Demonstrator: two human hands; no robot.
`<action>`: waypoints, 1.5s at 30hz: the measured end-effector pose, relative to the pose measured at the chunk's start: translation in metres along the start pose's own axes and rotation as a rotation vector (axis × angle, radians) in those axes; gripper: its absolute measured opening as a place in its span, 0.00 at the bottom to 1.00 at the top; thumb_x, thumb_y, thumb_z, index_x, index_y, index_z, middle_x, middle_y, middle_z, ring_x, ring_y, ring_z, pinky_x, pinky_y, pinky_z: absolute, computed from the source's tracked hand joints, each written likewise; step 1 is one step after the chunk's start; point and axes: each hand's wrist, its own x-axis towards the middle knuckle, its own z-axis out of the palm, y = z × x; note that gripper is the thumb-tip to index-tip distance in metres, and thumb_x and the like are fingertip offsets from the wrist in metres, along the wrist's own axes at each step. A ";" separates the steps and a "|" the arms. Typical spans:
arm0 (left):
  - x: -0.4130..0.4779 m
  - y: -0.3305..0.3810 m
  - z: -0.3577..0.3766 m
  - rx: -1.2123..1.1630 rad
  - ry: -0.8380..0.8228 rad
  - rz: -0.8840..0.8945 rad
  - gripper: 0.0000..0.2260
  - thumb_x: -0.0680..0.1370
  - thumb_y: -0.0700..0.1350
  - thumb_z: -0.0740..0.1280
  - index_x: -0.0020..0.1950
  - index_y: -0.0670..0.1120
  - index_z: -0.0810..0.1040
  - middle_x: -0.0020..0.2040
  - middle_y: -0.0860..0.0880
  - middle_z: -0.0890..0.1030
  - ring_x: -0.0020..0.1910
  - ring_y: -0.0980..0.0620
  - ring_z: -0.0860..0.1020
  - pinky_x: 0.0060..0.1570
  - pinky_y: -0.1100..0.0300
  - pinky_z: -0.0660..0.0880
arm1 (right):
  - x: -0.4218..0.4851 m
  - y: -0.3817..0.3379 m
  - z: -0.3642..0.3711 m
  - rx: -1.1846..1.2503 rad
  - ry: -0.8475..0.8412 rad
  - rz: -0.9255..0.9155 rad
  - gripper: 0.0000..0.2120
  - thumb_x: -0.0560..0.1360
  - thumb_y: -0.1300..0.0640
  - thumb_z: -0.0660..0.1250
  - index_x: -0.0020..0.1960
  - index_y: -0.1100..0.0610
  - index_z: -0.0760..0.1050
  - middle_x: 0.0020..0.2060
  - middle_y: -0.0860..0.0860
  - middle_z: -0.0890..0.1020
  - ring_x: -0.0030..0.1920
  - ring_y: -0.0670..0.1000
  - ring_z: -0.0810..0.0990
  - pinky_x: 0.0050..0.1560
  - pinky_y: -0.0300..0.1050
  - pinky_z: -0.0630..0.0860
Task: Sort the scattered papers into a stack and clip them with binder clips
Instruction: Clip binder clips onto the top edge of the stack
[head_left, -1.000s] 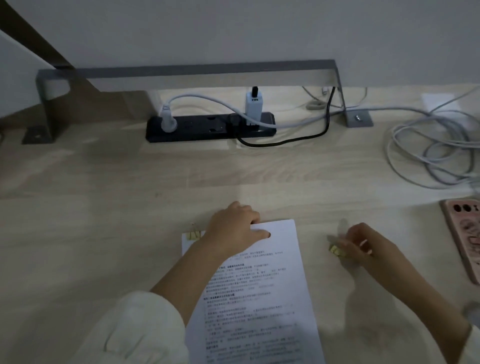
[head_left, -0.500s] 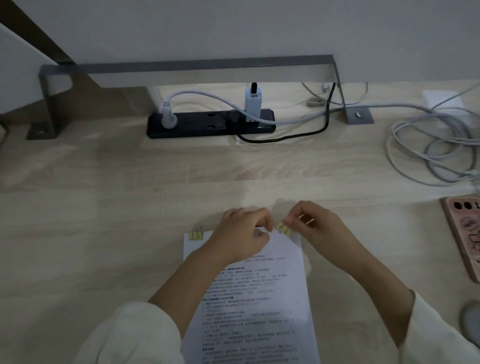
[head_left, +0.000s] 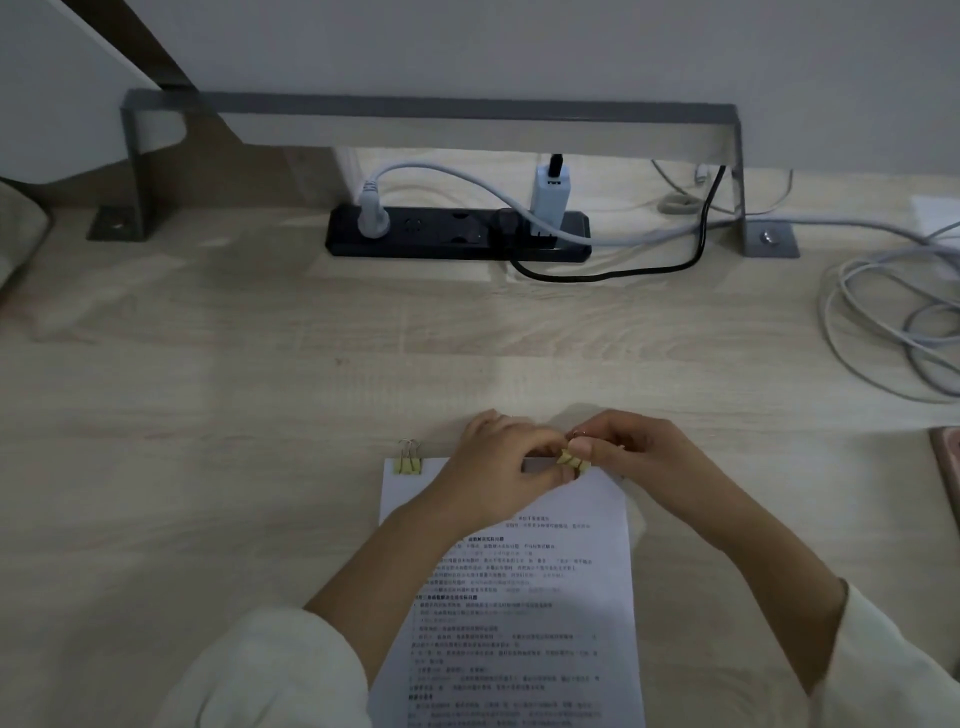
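Step now: clipping, half done. Your paper stack (head_left: 519, 597) lies flat on desk (head_left: 208, 467), close to you. First yellow binder clip (head_left: 409, 463) sits on top left corner. Your right hand (head_left: 641, 460) pinches second yellow binder clip (head_left: 571, 460) at top edge, fingers curled tight. Your left hand (head_left: 496, 465) curls over top edge, seems to hold sheets just beside it. Next, I think: squeeze wings, push mouth over all sheets, let go. Keep edges even.

Dim rm; wood desk (head_left: 208, 364), prob. grey wall (head_left: 519, 41).
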 end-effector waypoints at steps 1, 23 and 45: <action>0.000 0.001 0.001 0.013 0.022 -0.016 0.09 0.76 0.53 0.65 0.53 0.51 0.76 0.48 0.54 0.79 0.52 0.54 0.75 0.66 0.57 0.55 | 0.000 0.001 -0.002 0.002 0.027 -0.015 0.06 0.72 0.52 0.68 0.44 0.54 0.81 0.42 0.53 0.83 0.41 0.49 0.79 0.45 0.40 0.71; 0.000 0.004 0.007 0.020 0.103 -0.022 0.05 0.75 0.50 0.67 0.46 0.50 0.80 0.46 0.52 0.81 0.52 0.54 0.73 0.69 0.49 0.55 | 0.021 0.001 -0.029 -0.136 -0.183 0.030 0.07 0.72 0.56 0.68 0.42 0.61 0.80 0.39 0.56 0.82 0.40 0.46 0.78 0.46 0.36 0.72; -0.013 0.000 -0.022 -0.049 0.155 -0.082 0.05 0.76 0.50 0.65 0.45 0.51 0.80 0.39 0.63 0.74 0.51 0.56 0.72 0.70 0.46 0.56 | -0.012 0.001 0.008 0.344 0.045 0.126 0.10 0.76 0.57 0.63 0.39 0.61 0.74 0.36 0.57 0.79 0.38 0.51 0.79 0.37 0.40 0.78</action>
